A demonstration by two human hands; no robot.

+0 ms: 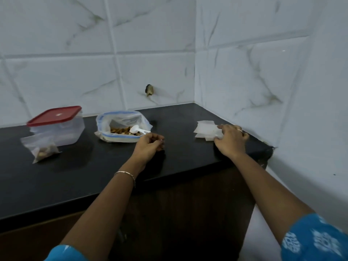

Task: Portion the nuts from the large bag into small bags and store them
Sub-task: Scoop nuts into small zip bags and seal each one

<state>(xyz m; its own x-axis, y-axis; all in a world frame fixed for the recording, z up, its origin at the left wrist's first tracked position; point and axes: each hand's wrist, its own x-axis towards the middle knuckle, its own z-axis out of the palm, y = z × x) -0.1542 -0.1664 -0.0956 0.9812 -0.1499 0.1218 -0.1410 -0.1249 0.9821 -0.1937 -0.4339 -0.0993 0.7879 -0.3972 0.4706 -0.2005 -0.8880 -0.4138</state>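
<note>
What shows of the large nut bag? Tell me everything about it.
The large bag is clear plastic with a blue zip strip round its rim. It lies on the black counter, mouth open wide. Brown nuts sit inside, a white scoop resting on them, handle poking out. The left hand is by its right corner; contact unclear.

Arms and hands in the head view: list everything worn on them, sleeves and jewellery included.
Both arms are bare below short sleeves. The right sleeve is blue with a white print; the left sleeve is the same blue, with only a corner in view. A thin metal bracelet circles the wrist of the left hand. The right hand carries a slim ring on one finger.
</note>
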